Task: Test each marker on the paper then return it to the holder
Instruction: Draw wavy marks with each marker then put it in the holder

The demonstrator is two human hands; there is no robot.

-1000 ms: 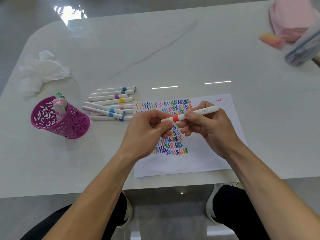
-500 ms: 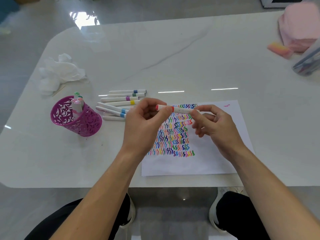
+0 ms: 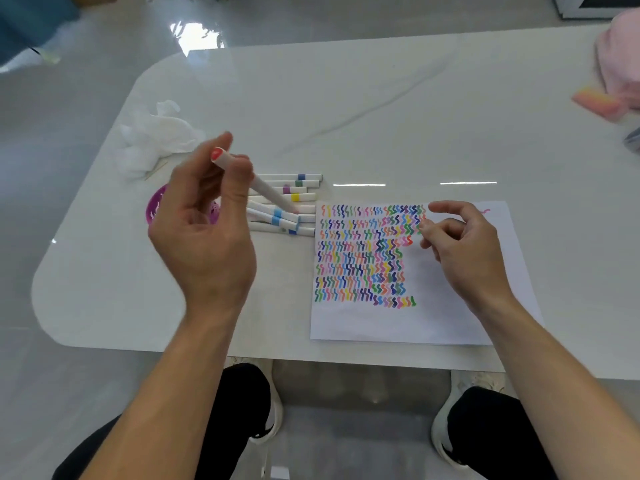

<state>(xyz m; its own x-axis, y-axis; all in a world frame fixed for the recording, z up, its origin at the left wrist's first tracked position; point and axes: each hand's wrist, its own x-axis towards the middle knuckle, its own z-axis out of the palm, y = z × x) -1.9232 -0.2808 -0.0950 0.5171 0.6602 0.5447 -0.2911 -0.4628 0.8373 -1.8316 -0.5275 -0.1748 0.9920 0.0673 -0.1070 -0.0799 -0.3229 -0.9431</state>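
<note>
Fingers (image 3: 239,174) of the left hand (image 3: 204,237) pinch the marker (image 3: 266,190) near its red end. The barrel is tilted and raised over the holder (image 3: 156,206), which the hand mostly hides. The right hand (image 3: 460,244) hangs over the paper (image 3: 398,320), fingers loosely curled, holding nothing. The marker is judged light, stiff and smooth: grip it mid-barrel.

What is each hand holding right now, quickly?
Left hand: gripping a marker with a red end.
Right hand: open, fingers loosely curled, holding nothing.
</note>
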